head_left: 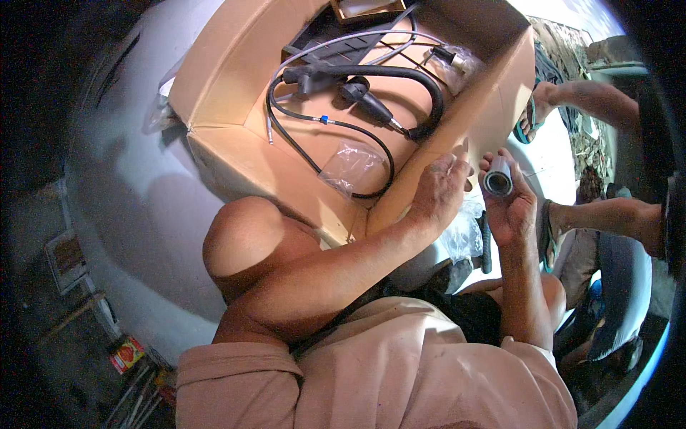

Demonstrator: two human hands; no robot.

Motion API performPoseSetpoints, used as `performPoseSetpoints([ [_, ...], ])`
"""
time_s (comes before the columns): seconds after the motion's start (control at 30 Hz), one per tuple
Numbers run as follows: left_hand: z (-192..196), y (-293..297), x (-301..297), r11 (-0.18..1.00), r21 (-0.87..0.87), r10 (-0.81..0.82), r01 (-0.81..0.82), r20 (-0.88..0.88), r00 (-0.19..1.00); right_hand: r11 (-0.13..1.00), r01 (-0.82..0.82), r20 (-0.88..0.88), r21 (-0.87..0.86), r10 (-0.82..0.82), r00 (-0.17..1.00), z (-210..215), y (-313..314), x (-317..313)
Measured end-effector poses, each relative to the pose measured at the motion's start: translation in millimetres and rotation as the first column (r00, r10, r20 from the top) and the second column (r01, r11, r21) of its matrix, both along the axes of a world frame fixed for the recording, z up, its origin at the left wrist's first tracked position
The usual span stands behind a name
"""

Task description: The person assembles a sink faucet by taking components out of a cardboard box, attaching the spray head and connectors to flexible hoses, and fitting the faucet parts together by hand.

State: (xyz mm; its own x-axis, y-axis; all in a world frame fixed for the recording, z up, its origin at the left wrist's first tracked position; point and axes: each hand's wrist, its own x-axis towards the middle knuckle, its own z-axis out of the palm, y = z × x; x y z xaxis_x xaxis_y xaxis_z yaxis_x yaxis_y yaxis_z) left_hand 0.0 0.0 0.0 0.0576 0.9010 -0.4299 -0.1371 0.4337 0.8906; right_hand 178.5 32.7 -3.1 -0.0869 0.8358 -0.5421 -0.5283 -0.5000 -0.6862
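**Cardboard box of hoses, one short tube in hand**

Cardboard, brown and plain, forms the one open box (229, 154) that fills the upper middle of the view, its flaps folded outward. Inside it lie one thick black curved hose (400, 75), one thin black cable (300, 118) looped round the box floor with a small blue band on it, one pale grey cable (357, 36) arching across the top, one dark flat ridged part (339, 46) near the far wall, and one crumpled clear plastic bag (352, 166) towards the near wall. A second clear bag (457, 61) with small parts in it sits by the right wall.

One short grey cylindrical tube (498, 177), hollow and dark inside, stands just outside the box's right wall, its open end facing the camera. The right hand (511, 207) has its fingers (527, 196) wrapped round that tube, gripping it from below and behind. The left hand (436, 189) rests on the near right edge of the box, just beside the tube; its fingers are loosely spread and grasp nothing.

Below both hands lies more crumpled clear plastic wrap (461, 236), with one black ribbed hose (486, 247) beside it. At the right edge, two bare feet in sandals (532, 114) of another person show.
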Motion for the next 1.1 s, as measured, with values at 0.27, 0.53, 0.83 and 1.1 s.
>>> performPoseSetpoints([
  [0.27, -40, -10, -11, 0.987, 0.151, 0.074, -0.051, -0.146, 0.987, 1.000, 0.005, -0.151, -0.006, -0.005, 0.988, -25, 1, -17],
  [0.53, -36, 15, -37, 0.956, 0.261, 0.218, -0.130, -0.340, 0.915, 0.996, -0.067, 0.151, -0.066, 0.076, 0.986, -6, 9, -15],
  [0.83, -119, 55, -129, 0.828, 0.106, 0.523, -0.550, -0.498, 0.691, 0.993, -0.041, 0.136, -0.111, 0.056, 0.989, -8, 17, -34],
  [1.1, -110, 31, -86, 0.974, -0.214, -0.178, -0.069, -0.920, 0.351, 0.989, -0.064, 0.153, -0.134, 0.085, 0.985, 4, 20, -31],
])
